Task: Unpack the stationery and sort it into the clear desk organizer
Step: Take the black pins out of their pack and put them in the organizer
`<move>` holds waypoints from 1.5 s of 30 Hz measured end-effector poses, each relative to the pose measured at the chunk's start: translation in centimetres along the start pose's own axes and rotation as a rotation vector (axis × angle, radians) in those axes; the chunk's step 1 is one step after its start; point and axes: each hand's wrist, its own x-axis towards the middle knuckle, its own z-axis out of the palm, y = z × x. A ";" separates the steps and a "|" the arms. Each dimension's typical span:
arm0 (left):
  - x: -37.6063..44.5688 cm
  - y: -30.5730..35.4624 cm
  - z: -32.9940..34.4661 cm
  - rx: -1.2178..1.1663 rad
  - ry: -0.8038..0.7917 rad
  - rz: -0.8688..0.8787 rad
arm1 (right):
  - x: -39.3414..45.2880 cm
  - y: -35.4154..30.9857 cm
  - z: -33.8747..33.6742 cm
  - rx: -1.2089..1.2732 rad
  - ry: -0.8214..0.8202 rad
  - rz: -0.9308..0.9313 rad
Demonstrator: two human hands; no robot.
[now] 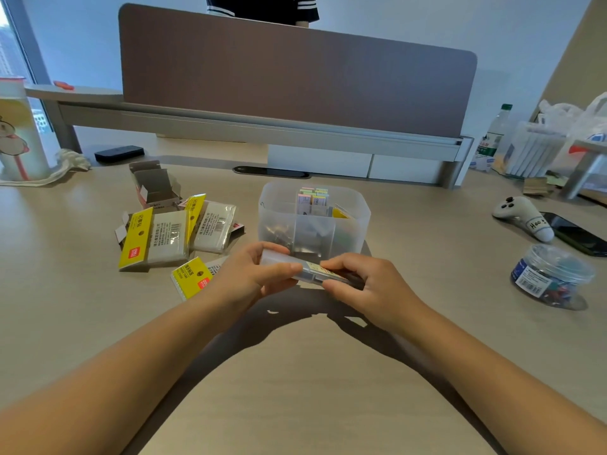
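Both hands hold a small translucent plastic case (308, 270) just in front of the clear desk organizer (279, 205). My left hand (253, 277) grips its left end, and my right hand (364, 284) pinches its right end, where a yellowish label shows. The organizer has compartments: pastel sticky notes (315, 196) stand at the back, and dark metal clips (279, 233) lie at the front left. Yellow-headed plastic packets (157, 238) lie flat to the left, with one more packet (192, 277) beside my left wrist.
An opened cardboard box (152, 185) stands behind the packets. A round clear tub of coloured clips (551, 274), a white plush toy (522, 215) and a black phone (578, 233) lie on the right. A desk divider (295, 73) rises behind; a person stands beyond it.
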 end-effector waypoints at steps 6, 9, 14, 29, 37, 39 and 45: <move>-0.1 0.2 -0.2 -0.041 -0.023 -0.029 | 0.8 -0.2 0.3 -0.380 -0.052 -0.246; -0.2 0.3 -0.1 -0.032 -0.014 -0.022 | 0.8 0.1 0.8 -0.465 -0.009 -0.317; 0.1 0.2 -0.2 -0.003 -0.011 -0.026 | 0.7 0.2 1.0 -0.487 0.052 -0.359; 0.2 0.0 -0.1 -0.054 -0.030 -0.021 | 0.9 0.7 0.8 -0.316 0.020 -0.261; 0.1 0.3 -1.0 -0.102 -0.143 -0.012 | 0.5 1.1 -0.8 0.232 0.086 0.107; 0.1 0.3 -1.1 -0.066 -0.173 -0.014 | 0.6 0.9 -0.7 0.305 0.140 0.154; -0.2 0.4 -1.1 0.014 -0.228 0.023 | 0.9 0.4 -0.5 0.567 0.341 0.356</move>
